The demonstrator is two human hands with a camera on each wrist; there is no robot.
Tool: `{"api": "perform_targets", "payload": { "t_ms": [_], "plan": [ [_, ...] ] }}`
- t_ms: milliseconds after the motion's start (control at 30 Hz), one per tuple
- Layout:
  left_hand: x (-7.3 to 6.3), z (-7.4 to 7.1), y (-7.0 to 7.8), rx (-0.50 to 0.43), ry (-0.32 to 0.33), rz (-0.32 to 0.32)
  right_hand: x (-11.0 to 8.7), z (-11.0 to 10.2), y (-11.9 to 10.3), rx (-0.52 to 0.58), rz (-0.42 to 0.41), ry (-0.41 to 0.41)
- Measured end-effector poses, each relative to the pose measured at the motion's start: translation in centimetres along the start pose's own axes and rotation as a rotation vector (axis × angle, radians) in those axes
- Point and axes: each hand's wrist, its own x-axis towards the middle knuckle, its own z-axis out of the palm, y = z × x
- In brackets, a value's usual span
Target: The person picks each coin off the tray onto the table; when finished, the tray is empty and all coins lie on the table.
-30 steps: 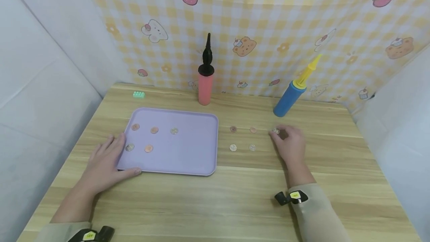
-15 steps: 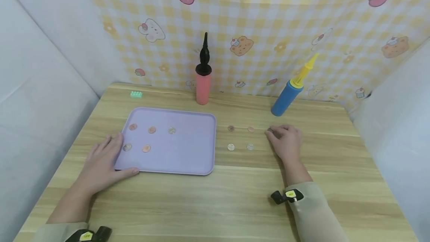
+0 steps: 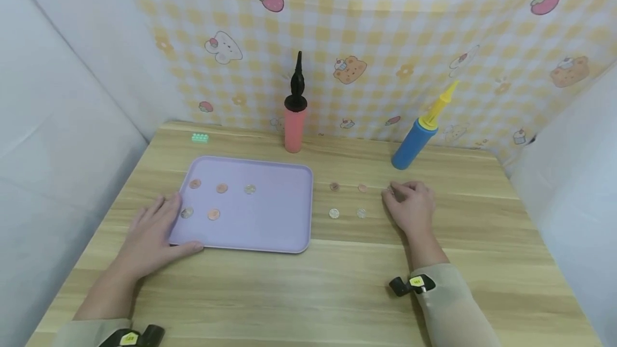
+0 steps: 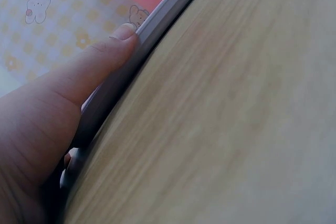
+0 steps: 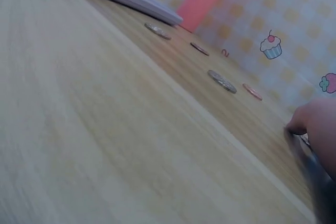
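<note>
The lavender tray (image 3: 275, 229) lies left of centre on the table, and several coins rest on it, among them a silver coin (image 3: 249, 189) and a copper coin (image 3: 213, 214). My left hand (image 3: 149, 240) rests at its front left corner, thumb (image 4: 107, 59) along the front rim and fingers on the left edge. To the right, my right hand (image 3: 412, 208) pinches a silver coin (image 3: 390, 190) low at the tabletop; fingers partly hide it. Left of that hand lie two copper coins, one a darker coin (image 3: 335, 187), above two silver coins, one a bright coin (image 3: 334, 213).
A pink hand pump (image 3: 294, 130) with a black nozzle stands behind the tray. Farther right is a blue hand pump (image 3: 414, 143) with a yellow nozzle. A mint-green toy brick (image 3: 200, 137) lies near the back left edge. A yellow checked cloth (image 3: 376, 31) hangs behind the table.
My right hand has shifted slightly left with the silver coin between its fingertips. My left hand stays at the tray, and the other coins keep their places.
</note>
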Motion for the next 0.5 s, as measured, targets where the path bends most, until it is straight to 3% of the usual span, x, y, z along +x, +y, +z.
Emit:
{"api": "perform_targets", "payload": {
  "t_ms": [233, 500],
  "plan": [
    [0.1, 0.0, 0.1, -0.005, 0.002, 0.002, 0.3, 0.2, -0.2, 0.079, -0.075, 0.090],
    [0.0, 0.0, 0.1, -0.004, 0.007, 0.005, 0.8, 2.4, -2.7, 0.198, -0.345, 0.231]
  ]
}}
